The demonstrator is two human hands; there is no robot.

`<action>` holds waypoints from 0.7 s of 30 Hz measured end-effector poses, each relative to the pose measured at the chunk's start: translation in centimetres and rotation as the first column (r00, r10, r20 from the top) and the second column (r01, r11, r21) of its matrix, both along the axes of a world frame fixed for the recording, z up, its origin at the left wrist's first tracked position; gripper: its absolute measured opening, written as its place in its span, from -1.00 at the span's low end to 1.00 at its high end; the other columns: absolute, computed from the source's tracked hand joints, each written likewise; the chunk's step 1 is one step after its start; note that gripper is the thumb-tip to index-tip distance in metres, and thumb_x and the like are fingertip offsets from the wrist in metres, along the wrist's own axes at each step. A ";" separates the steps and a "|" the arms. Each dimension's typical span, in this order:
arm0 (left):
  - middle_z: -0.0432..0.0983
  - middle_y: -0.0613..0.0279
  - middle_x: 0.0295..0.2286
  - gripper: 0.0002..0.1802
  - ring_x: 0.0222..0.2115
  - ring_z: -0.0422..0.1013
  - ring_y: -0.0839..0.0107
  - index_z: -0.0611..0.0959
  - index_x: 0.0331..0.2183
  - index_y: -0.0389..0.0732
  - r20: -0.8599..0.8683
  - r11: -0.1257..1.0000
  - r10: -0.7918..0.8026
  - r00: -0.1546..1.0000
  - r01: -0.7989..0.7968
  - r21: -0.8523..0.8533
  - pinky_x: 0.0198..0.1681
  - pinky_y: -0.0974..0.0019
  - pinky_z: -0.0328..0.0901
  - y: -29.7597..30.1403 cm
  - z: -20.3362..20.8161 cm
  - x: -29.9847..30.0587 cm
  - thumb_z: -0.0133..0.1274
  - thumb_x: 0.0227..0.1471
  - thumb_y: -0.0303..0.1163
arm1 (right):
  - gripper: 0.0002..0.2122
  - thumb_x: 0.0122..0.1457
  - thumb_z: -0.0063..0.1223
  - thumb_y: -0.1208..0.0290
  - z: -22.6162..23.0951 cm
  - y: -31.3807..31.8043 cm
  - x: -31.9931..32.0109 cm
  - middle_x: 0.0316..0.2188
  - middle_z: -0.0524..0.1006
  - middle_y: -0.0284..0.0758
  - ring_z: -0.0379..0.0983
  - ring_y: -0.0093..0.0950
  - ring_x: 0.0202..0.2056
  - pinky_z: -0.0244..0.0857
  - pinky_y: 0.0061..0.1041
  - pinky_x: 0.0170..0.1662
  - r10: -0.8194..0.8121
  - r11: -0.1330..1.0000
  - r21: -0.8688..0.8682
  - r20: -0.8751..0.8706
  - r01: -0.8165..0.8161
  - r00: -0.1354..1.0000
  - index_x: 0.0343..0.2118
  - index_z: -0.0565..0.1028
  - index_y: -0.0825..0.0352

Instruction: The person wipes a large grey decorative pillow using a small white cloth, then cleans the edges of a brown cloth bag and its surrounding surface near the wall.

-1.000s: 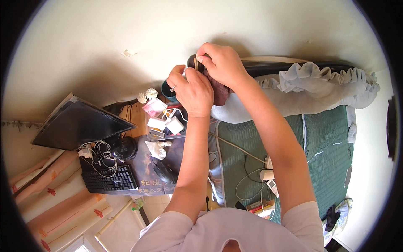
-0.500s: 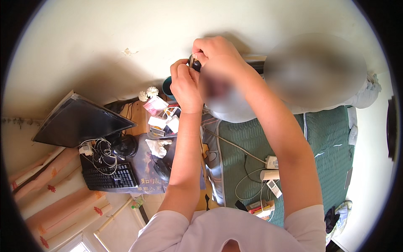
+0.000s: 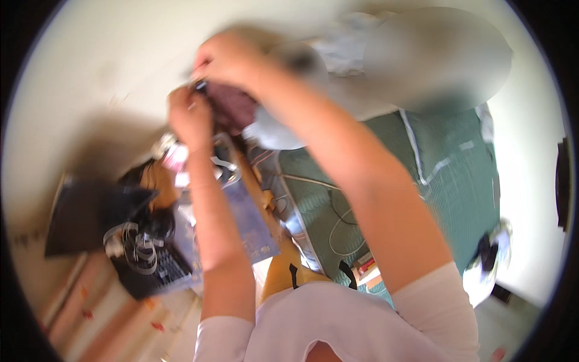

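Observation:
Both my arms reach far out toward the wall, and my hands meet at their fingertips. Between them is a small dark object (image 3: 200, 86), shiny in one spot; blur hides its kind. My left hand (image 3: 190, 116) is closed on it from below. From above, my right hand (image 3: 226, 59) pinches at the same object, its fingers curled and partly smeared by motion. A dark maroon piece (image 3: 234, 108), cloth-like, shows just under my right wrist.
On the left, a desk holds a dark monitor (image 3: 90, 217), a black keyboard (image 3: 172, 268) with white cables (image 3: 142, 250) on it, and a blue-grey desk mat (image 3: 250, 223). A bed with a green mat (image 3: 458, 163) lies right, with pale bundles (image 3: 350, 45) at its far end.
Both hands have shifted left across the view, still together around the small dark object. My view has turned, and the maroon piece now shows more plainly.

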State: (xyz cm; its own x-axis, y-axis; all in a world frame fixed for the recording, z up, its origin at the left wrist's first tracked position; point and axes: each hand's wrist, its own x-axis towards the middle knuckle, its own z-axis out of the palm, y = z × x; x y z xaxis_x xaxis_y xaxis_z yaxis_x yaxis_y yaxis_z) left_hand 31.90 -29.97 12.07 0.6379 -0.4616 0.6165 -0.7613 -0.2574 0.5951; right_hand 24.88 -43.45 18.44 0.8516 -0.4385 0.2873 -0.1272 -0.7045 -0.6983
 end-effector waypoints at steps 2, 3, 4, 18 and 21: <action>0.49 -0.01 -0.37 -0.85 -0.34 0.42 0.04 0.58 -0.35 -0.33 0.010 1.000 -0.027 1.000 0.027 -0.002 -0.27 0.17 0.32 0.4 -1.0 1.0 -0.03 -0.03 -0.57 | -0.88 -0.07 0.19 0.30 -0.5 1.5 -0.5 -0.49 0.59 -0.28 0.53 -0.28 -0.42 0.38 -0.32 -0.34 -0.085 0.996 -0.012 0.068 0.086 0.994 -0.46 0.62 0.17; 0.49 0.01 -0.37 -0.85 -0.35 0.42 0.08 0.58 -0.34 -0.34 -0.043 0.998 -0.055 0.998 0.056 0.017 -0.28 0.18 0.32 0.6 -1.0 1.2 -0.02 -0.02 -0.56 | -0.92 -0.06 0.16 0.33 -0.3 2.2 -0.6 -0.51 0.58 -0.28 0.53 -0.25 -0.40 0.38 -0.30 -0.33 -0.103 0.986 -0.127 0.045 0.108 0.994 -0.50 0.61 0.15; 0.50 0.00 -0.35 -0.85 -0.35 0.42 0.07 0.58 -0.33 -0.35 -0.022 0.995 -0.084 0.996 0.085 0.050 -0.25 0.18 0.32 0.2 -1.4 0.9 -0.01 -0.02 -0.56 | -0.92 -0.06 0.11 0.37 -1.0 1.9 -1.0 -0.53 0.57 -0.23 0.53 -0.20 -0.40 0.39 -0.26 -0.34 -0.100 0.973 -0.204 0.057 0.110 0.993 -0.52 0.59 0.20; 0.54 0.03 -0.38 -0.79 -0.42 0.46 0.22 0.59 -0.27 -0.29 -0.142 0.991 -0.113 0.983 0.121 0.051 -0.30 0.24 0.34 1.3 -2.6 2.9 0.03 -0.05 -0.57 | -0.85 -0.19 0.17 0.39 2.2 2.4 -1.4 -0.57 0.54 -0.12 0.51 -0.10 -0.44 0.40 -0.16 -0.38 0.139 0.895 -0.400 -0.168 -0.197 0.976 -0.54 0.55 0.35; 0.59 0.05 -0.39 -0.69 -0.43 0.52 0.30 0.60 -0.19 -0.25 -0.268 0.988 -0.151 0.952 0.143 -0.049 -0.30 0.29 0.37 0.1 -1.8 1.1 0.06 -0.06 -0.59 | -0.86 -0.16 0.11 0.44 1.2 1.7 -1.7 -0.49 0.53 -0.15 0.50 -0.12 -0.41 0.39 -0.19 -0.36 0.119 0.900 -0.399 -0.160 -0.175 0.980 -0.46 0.54 0.31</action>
State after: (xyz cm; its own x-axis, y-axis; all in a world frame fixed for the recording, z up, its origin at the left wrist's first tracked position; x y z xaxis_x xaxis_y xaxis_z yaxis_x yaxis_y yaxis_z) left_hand 32.97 -29.84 10.31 0.7087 -0.5476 0.4449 -0.5993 -0.1345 0.7892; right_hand 23.15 -41.79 19.66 0.9389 -0.1726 0.2980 -0.0688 -0.9419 -0.3289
